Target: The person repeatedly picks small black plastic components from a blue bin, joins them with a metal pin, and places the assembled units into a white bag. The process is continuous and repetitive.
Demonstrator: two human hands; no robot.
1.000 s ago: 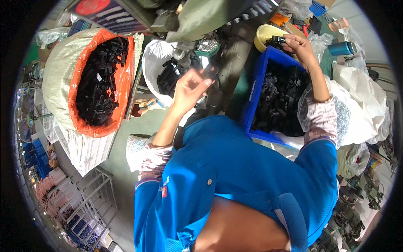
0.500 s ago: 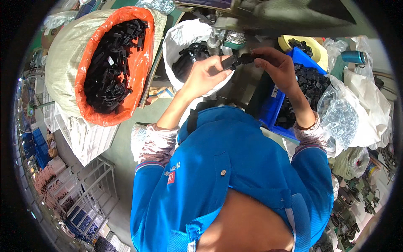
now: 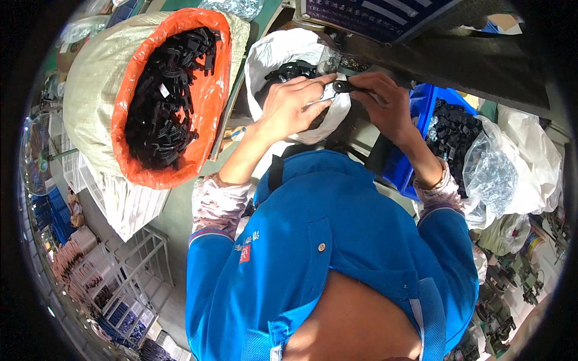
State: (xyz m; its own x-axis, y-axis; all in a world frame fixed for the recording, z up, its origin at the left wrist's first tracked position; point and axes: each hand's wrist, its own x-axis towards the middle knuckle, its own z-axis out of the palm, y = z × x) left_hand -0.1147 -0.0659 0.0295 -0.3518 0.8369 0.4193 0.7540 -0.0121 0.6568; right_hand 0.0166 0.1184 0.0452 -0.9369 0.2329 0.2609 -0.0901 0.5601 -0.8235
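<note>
In front of a machine, my two hands meet close together. My right hand [image 3: 383, 103] is closed on a small black plastic part [image 3: 343, 86] with a round, holed end pointing toward my left hand. My left hand [image 3: 294, 107] has its fingers bent together at a bright spot beside that end; glare hides what they grip. Behind my left hand stands a white sack [image 3: 271, 48] with black plastic parts [image 3: 295, 71] in it. A blue bin [image 3: 397, 171] full of small black pieces [image 3: 450, 129] lies beyond my right wrist.
A dark machine arm [image 3: 481, 75] with a blue plate [image 3: 385, 17] overhangs my hands. At left stands a big woven sack [image 3: 90, 102] with an orange liner [image 3: 211, 102], full of black parts. Clear plastic bags [image 3: 490, 174] lie at right, and a white wire rack [image 3: 141, 253] at lower left.
My hands have come nearer each other, the right moving left and slightly down. The black part has turned so its round end shows. The view has shifted, bringing the machine's blue plate into sight.
</note>
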